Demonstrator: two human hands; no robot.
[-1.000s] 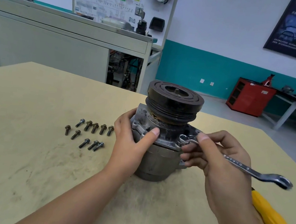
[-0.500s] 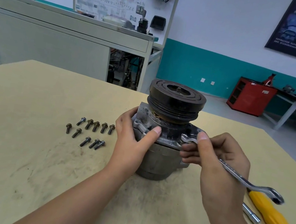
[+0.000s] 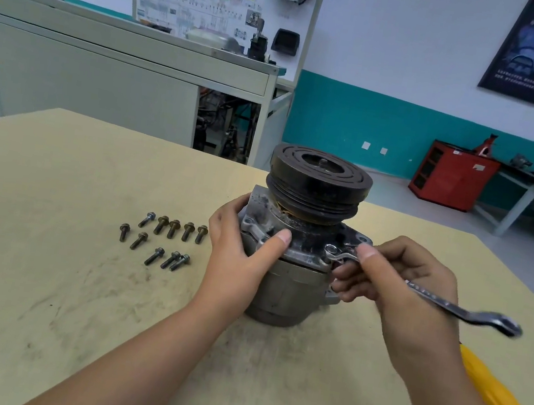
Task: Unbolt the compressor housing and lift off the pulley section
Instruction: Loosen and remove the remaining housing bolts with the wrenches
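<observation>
A grey metal compressor (image 3: 287,288) stands upright at the table's middle, its black grooved pulley (image 3: 318,184) on top. My left hand (image 3: 243,261) grips the housing's left side, thumb pressed on the flange. My right hand (image 3: 395,284) holds a silver combination wrench (image 3: 444,301) near its ring end. That ring end sits over a bolt (image 3: 330,248) on the flange's right front. The wrench's open end points right, above the table.
Several loose bolts (image 3: 166,239) lie in two rows left of the compressor on the tan table (image 3: 40,272). A yellow-handled tool (image 3: 496,396) lies by my right forearm. Beyond the table stand a grey cabinet (image 3: 103,80) and a red cart (image 3: 453,174).
The wrench handle swung toward me, then back out to the right, turning on the flange bolt. My left hand kept its hold on the housing. The small rod by the yellow tool is now hidden.
</observation>
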